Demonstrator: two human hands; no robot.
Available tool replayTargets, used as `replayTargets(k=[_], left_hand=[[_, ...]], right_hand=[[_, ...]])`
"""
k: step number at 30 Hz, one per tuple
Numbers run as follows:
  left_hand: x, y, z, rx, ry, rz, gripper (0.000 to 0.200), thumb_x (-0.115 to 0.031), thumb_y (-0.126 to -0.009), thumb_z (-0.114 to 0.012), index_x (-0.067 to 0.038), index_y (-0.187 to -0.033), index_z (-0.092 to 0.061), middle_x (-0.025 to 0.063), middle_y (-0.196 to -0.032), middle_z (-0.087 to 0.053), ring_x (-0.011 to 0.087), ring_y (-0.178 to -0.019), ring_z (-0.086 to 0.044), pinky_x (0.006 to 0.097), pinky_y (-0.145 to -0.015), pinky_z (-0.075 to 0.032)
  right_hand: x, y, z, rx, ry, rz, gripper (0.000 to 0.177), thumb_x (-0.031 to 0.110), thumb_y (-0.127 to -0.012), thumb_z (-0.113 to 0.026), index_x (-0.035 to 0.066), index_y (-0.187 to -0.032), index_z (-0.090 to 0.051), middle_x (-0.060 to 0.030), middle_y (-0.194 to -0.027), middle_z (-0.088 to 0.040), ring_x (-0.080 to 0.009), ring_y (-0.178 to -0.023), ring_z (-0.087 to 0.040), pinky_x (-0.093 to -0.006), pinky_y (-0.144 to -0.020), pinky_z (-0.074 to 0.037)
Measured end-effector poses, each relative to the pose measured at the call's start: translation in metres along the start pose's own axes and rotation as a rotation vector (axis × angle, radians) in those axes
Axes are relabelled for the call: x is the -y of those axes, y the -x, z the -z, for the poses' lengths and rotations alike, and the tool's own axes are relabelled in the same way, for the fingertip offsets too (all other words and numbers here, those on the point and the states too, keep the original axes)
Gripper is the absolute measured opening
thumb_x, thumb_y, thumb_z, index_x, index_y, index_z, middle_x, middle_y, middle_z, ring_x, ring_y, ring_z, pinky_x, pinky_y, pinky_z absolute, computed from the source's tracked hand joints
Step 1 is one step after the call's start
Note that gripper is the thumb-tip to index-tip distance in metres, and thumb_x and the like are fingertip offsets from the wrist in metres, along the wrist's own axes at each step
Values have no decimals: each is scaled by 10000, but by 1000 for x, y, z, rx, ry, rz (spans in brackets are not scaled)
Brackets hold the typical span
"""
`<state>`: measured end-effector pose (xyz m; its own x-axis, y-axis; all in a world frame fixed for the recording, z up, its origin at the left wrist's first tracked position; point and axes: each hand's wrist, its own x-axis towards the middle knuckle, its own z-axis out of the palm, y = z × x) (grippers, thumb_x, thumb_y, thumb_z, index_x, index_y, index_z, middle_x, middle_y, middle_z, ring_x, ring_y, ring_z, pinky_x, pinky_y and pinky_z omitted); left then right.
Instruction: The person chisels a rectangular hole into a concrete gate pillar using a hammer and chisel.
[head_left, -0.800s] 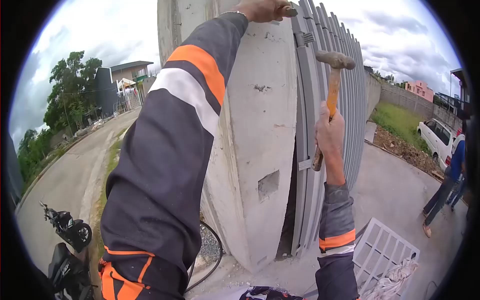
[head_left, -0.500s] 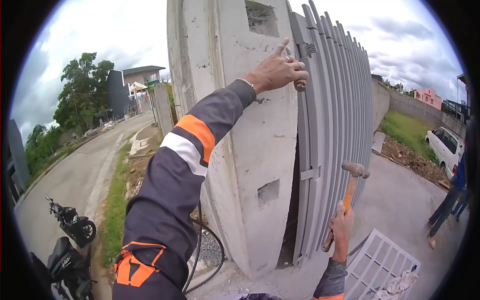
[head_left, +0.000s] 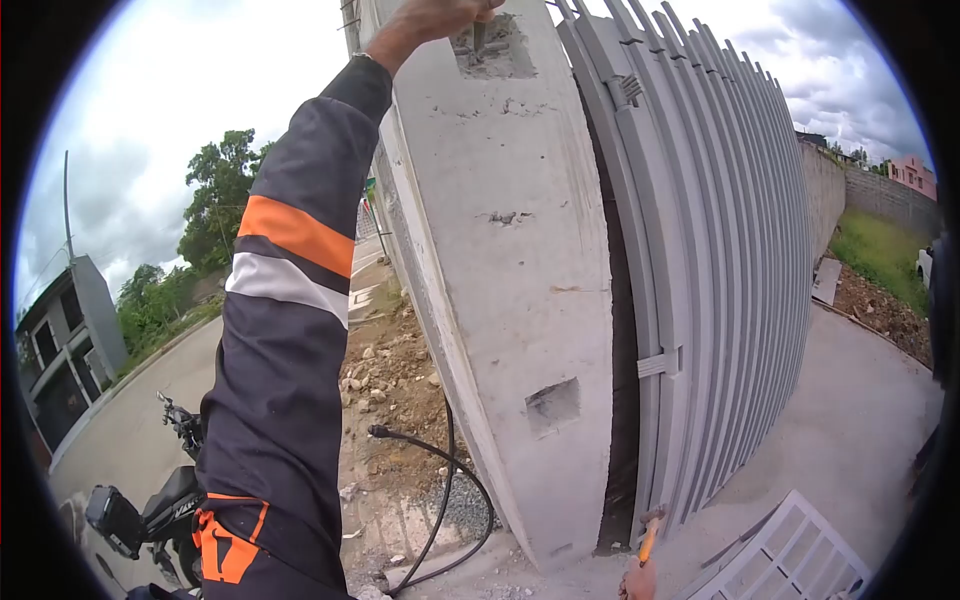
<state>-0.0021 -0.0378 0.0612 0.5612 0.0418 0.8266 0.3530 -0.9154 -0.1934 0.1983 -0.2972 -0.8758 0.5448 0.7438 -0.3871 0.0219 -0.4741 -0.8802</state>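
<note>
At the top edge, my left hand (head_left: 435,20) is closed around a chisel (head_left: 480,36), whose dark tip points down into the rough upper recess (head_left: 510,58) of the concrete post (head_left: 520,260). The top of this hand is cut off by the frame. Low down, near the foot of the gate, my right hand (head_left: 638,580) grips a hammer (head_left: 648,543) by its orange handle. The hammer is seen foreshortened, apart from the chisel. A second square recess (head_left: 553,406) shows lower on the post.
A grey slatted metal gate (head_left: 720,280) stands right of the post, with a narrow dark gap between. A black cable (head_left: 445,520) curls by the post's base. A white metal frame (head_left: 790,550) lies at lower right. A motorcycle (head_left: 165,510) is parked at left.
My left hand has moved up from the post's edge beside the gate to the upper recess. My right hand has dropped lower with the hammer. The view has shifted left.
</note>
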Motion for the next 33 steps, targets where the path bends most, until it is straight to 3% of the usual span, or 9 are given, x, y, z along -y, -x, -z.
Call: replayTargets(k=[3, 6, 8, 9, 13, 21, 25, 29, 33], left_hand=[[24, -8, 4, -24, -11, -70, 426, -190, -984, -691, 51, -1316, -576, 149, -1126, -688, 192, -1064, -665, 345, -845, -592], [37, 3, -8, -147, -177, -112, 453, -210, -985, -704, 54, -1326, -564, 147, -1152, -686, 200, -1047, -669, 322, -816, -592], [36, 18, -19, -162, 49, 28, 458, -282, -997, -713, 33, -1297, -568, 100, -1126, -678, 196, -1018, -661, 346, -867, -557], [15, 39, -19, -130, -225, -65, 342, -394, -1006, -670, -100, -1181, -690, 94, -1053, -786, 247, -991, -756, 473, -862, -581], [-19, 163, -65, -72, -240, 2, 393, -361, -1010, -644, -66, -1269, -634, 90, -1039, -721, 207, -921, -698, 398, -812, -553], [-176, 504, -243, 215, 203, 923, 371, -229, -994, -632, -4, -1285, -588, 19, -969, -576, 84, -759, -497, 258, -681, -431], [-216, 687, -271, 422, 360, 1431, 469, -257, -957, -593, 32, -1326, -561, 53, -955, -605, 131, -769, -563, 307, -692, -503], [-259, 775, -230, 750, 4, 1303, 443, -335, -920, -673, -9, -1207, -584, 261, -1004, -708, 471, -996, -673, 535, -839, -517], [-256, 790, -197, 703, -73, 1389, 321, -313, -905, -660, -71, -1100, -579, 201, -947, -716, 428, -916, -699, 514, -806, -544]], right_hand=[[-31, 6, -21, -151, 142, 117, 494, 299, -1007, -594, -71, -1334, -592, -334, -1198, -666, -457, -1108, -637, -509, -992, -480], [-6, 21, -16, 110, -23, -123, 219, 249, -1005, -587, 50, -918, -564, -22, -574, -496, -160, -411, -518, -340, -373, -428], [-19, 30, -16, 148, -145, -90, 233, 231, -989, -600, 34, -867, -582, -26, -575, -523, -160, -425, -542, -357, -407, -450], [-10, 37, -8, 195, -168, -84, 268, 256, -983, -606, 24, -850, -578, -22, -583, -528, -155, -437, -544, -357, -419, -453], [5, 71, 29, 168, -147, 68, 334, 326, -956, -681, 29, -851, -570, 5, -609, -513, -113, -471, -511, -333, -439, -421], [23, 95, 134, -97, -346, -33, 246, 260, -967, -682, 29, -922, -613, 9, -615, -541, -91, -461, -520, -293, -447, -419], [5, 81, 180, -254, -367, -92, 190, 201, -980, -651, 32, -938, -575, 14, -635, -531, -101, -456, -512, -277, -439, -415], [-22, 60, 191, -300, -389, -60, 174, 192, -966, -611, 37, -918, -548, -3, -640, -521, -115, -437, -513, -277, -401, -416], [-48, 30, 171, -410, -375, -55, 155, 186, -957, -594, 44, -978, -535, -12, -600, -496, -128, -390, -471, -295, -350, -378]])
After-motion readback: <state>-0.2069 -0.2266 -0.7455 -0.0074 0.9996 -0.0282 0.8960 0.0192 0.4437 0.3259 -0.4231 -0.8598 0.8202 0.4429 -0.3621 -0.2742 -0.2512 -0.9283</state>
